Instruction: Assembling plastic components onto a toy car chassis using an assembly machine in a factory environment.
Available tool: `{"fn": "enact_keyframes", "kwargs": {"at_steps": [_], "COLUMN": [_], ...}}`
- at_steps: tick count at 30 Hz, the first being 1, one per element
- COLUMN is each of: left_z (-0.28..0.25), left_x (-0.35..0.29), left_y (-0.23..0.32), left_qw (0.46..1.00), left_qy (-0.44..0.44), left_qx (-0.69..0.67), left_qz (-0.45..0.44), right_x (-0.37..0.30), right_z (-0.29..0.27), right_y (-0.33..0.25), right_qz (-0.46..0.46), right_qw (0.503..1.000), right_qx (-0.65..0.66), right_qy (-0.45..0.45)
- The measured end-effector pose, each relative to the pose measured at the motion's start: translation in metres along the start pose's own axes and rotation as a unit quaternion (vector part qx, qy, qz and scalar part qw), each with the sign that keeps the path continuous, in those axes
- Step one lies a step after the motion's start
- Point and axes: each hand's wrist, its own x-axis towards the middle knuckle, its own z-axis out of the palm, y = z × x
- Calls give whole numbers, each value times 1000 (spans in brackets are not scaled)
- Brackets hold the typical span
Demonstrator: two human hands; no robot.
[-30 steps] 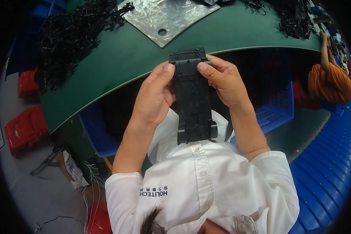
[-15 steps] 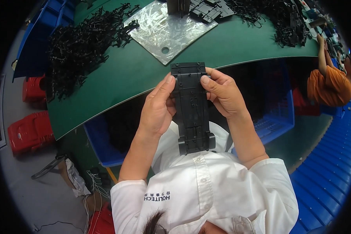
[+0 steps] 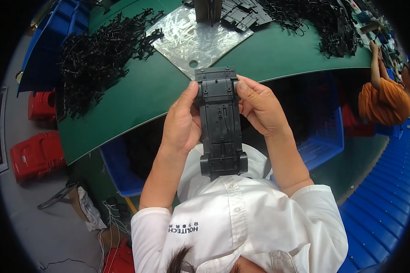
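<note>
A long black plastic toy-car chassis (image 3: 220, 120) is held up between both my hands, in front of the table's near edge. It has small bosses and slots along its face and a rounded wheel housing at each corner. My left hand (image 3: 183, 116) grips its far left corner, thumb along the side. At the far right corner my right hand (image 3: 262, 107) pinches it between thumb and fingers. The fingertips behind the part are hidden. The near end of the chassis hangs over my white shirt.
On the green table (image 3: 164, 91) lie a metal plate (image 3: 187, 45) with an upright post (image 3: 208, 11), a heap of black parts (image 3: 95, 59) and flat black chassis parts (image 3: 243, 16). Blue crates (image 3: 325, 132) stand below; red stools (image 3: 36, 152) at left. A person in orange (image 3: 385, 102) works at right.
Both hands have moved the chassis slightly away from me and a little left. Its face has tipped, so more of its details catch the light. The grip is the same.
</note>
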Motion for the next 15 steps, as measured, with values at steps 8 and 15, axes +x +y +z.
{"fn": "enact_keyframes", "kwargs": {"at_steps": [8, 15], "left_z": [8, 13], "left_x": [5, 8], "left_y": [5, 12], "left_qw": [1000, 1000], "left_qy": [-5, 1], "left_qx": [-1, 19], "left_qz": [4, 11], "right_x": [8, 17], "right_z": [-7, -4], "right_y": [-4, 0], "right_qz": [-2, -24], "right_qw": [1000, 999], "right_qx": [-19, 32], "right_qy": [17, 29]}}
